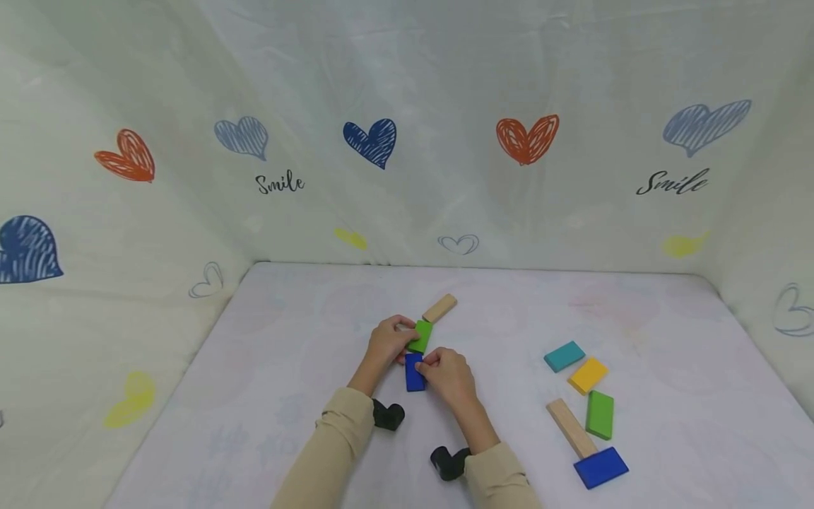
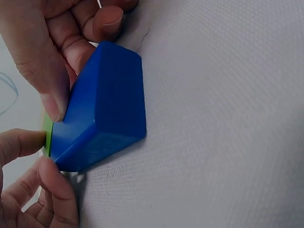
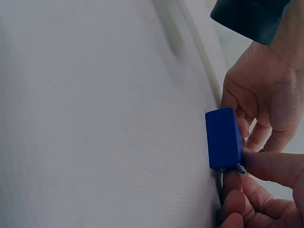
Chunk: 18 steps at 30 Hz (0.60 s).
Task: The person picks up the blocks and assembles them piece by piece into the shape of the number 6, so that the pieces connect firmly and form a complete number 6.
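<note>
In the head view, my left hand [image 1: 386, 343] pinches a green block [image 1: 420, 336] lying flat on the table. My right hand [image 1: 450, 376] pinches a dark blue block [image 1: 415, 372] by its right side, right at the green block's near end. A plain wooden block [image 1: 440, 308] lies slantwise at the green block's far end, so the three form a bent line. From the left wrist, the blue block [image 2: 102, 109] looks large, with only a sliver of green [image 2: 48, 135] behind it. Fingers of both hands surround the blue block [image 3: 224, 138] in the right wrist view.
On the right side of the table [image 1: 254, 424] lie a teal block [image 1: 564, 356], a yellow block [image 1: 588, 375], another green block [image 1: 600, 415], a long wooden block [image 1: 571, 428] and another blue block [image 1: 600, 467]. A white cloth [image 1: 432, 78] with printed hearts hangs behind.
</note>
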Each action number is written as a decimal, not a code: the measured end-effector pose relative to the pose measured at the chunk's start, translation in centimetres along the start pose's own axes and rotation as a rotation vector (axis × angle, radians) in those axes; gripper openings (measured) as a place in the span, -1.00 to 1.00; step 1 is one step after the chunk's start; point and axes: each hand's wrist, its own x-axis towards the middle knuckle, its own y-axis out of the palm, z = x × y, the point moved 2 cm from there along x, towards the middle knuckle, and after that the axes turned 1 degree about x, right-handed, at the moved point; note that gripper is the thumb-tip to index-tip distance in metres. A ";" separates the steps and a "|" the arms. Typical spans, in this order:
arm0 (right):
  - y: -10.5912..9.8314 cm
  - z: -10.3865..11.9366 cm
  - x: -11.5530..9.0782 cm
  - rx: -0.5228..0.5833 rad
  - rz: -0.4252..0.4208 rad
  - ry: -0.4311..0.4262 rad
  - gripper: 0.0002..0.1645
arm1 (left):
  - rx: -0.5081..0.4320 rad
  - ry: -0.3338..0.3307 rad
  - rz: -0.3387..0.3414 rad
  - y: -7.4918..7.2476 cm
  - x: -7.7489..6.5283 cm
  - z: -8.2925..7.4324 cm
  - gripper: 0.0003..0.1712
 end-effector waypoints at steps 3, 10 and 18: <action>0.1 0.0 0.0 0.002 -0.001 -0.005 -0.78 | -0.010 0.001 0.001 -0.1 0.0 0.0 -0.70; 0.0 0.1 0.0 -0.003 -0.003 -0.001 -0.78 | -0.008 -0.006 0.002 -0.1 -0.1 0.0 -0.70; 0.0 0.0 0.0 0.004 -0.002 0.000 -0.77 | -0.007 -0.008 0.003 0.0 0.0 0.1 -0.70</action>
